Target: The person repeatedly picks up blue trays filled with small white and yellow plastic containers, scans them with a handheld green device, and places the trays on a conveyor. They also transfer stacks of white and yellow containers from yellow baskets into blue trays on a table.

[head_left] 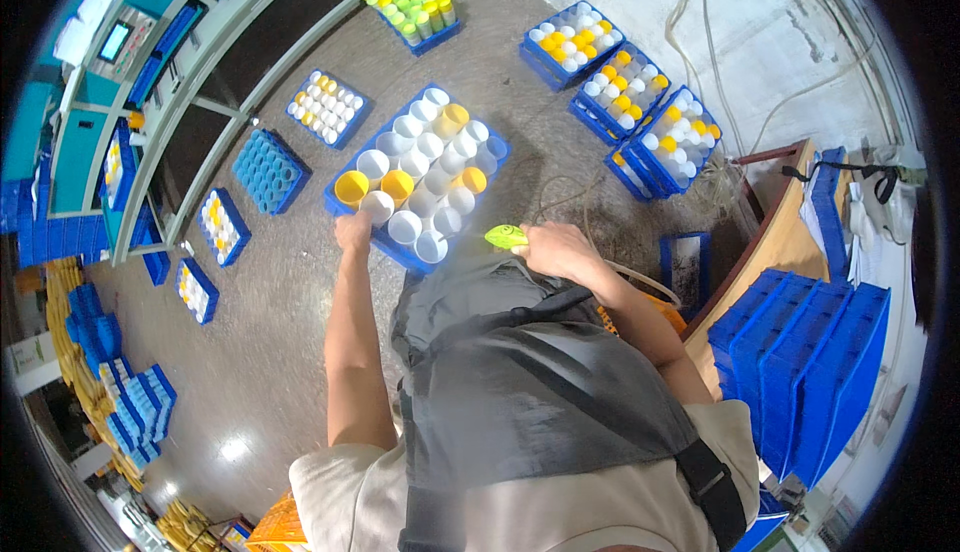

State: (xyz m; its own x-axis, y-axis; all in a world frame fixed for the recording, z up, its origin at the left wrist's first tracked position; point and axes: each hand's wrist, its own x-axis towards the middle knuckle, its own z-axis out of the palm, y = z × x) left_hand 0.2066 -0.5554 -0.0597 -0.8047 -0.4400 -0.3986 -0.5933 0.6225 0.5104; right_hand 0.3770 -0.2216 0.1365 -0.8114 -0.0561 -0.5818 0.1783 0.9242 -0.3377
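A blue tray [398, 255] of white, yellow and clear cups stands in front of me, the cups' round openings facing up. My left hand [352, 233] is closed on its near left corner. To the right of the tray, my right hand [556, 250] is closed around a small bright yellow-green object [505, 237] with dark marks. Its kind cannot be made out, and my fingers hide part of it. A gap separates this object from the tray.
Blue trays of white and yellow cups [680, 142] line the right wall, near loose cables. More cup trays [328, 107] and a light-blue one [270, 172] lie to the left, beside a metal-framed rack [200, 102]. Blue crates [800, 372] are stacked at my right.
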